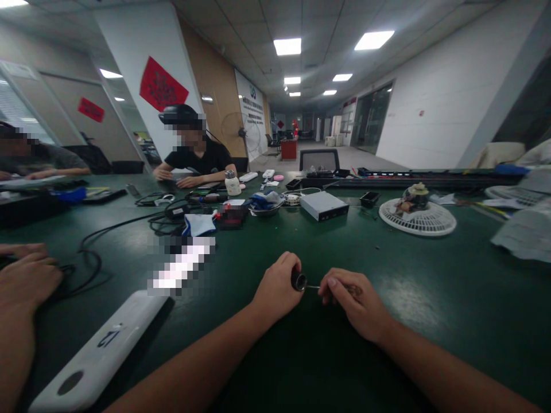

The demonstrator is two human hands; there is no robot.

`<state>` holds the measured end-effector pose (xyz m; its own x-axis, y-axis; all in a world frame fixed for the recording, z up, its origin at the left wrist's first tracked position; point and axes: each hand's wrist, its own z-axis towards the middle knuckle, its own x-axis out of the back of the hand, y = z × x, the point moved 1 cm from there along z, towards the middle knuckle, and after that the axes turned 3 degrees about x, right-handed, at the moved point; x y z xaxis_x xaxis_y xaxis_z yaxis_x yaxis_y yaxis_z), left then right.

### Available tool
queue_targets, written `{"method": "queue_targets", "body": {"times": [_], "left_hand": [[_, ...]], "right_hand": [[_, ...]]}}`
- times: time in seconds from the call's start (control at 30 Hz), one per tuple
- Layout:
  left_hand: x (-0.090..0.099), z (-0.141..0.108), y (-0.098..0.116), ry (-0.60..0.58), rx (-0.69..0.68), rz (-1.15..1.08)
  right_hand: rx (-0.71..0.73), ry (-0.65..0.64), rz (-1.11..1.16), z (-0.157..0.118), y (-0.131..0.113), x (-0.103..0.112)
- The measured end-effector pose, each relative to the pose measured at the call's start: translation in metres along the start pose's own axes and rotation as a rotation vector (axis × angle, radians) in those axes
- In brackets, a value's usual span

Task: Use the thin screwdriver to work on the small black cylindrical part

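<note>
Left hand: the person's left hand [279, 285] is curled around a small dark cylindrical piece with a round hollow end [298, 281], which faces the camera and the right.
Right hand: the right hand [349, 299] is closed around a slim tool with a brownish handle and a thin metal shaft [313, 287], thumb on top.
Between the hands: they are apart, with the shaft pointing left across the gap to the rim of the cylindrical piece; whether its tip touches or enters cannot be told.
Place of the piece: in the left hand, above the near middle of the dark green, glossy surface [430, 269].
Beyond the hands: a flat grey metal box [321, 202], with a small black open tray [369, 199] to its right.
Right side: a round white plastic grille [437, 225] lies flat, bearing a motor-like part [415, 198].
Left side: a long white plastic device marked in black [97, 347] lies slantwise, its far end pixelated; a black cable [100, 267] loops behind it.
Other people: a co-worker's hand [32, 275] rests at the left edge; a person in a black shirt [206, 160] sits across the surface.
</note>
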<state>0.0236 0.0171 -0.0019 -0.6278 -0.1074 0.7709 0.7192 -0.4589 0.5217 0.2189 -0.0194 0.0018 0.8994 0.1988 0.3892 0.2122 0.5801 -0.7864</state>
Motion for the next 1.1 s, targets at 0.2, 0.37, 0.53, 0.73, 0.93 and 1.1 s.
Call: {"method": "queue_targets", "body": {"times": [0.2,0.37,0.53,0.73,0.93,1.1], "left_hand": [[0.0001,0.0004,-0.0001,0.010,0.012,-0.001],[-0.0001,0.0000,0.0002,0.016,0.021,-0.003],[0.0002,0.0001,0.0011,0.008,0.015,-0.012],[0.0003,0.0004,0.0013,0.006,0.015,-0.020],[-0.0004,0.0000,0.0015,0.002,0.029,-0.019],[-0.0011,-0.0001,0.0003,0.002,0.024,-0.016]], "right_hand": [[0.023,0.056,0.001,0.0001,0.0004,0.0009],[0.038,-0.026,0.039,0.0000,-0.0028,-0.0017],[0.009,0.016,-0.003,0.0001,-0.0005,-0.0007],[0.027,0.056,0.011,0.0012,-0.0026,0.0002],[0.027,-0.004,0.045,0.0004,-0.0043,-0.0020],[0.008,0.014,-0.009,0.0002,-0.0006,-0.0005]]}}
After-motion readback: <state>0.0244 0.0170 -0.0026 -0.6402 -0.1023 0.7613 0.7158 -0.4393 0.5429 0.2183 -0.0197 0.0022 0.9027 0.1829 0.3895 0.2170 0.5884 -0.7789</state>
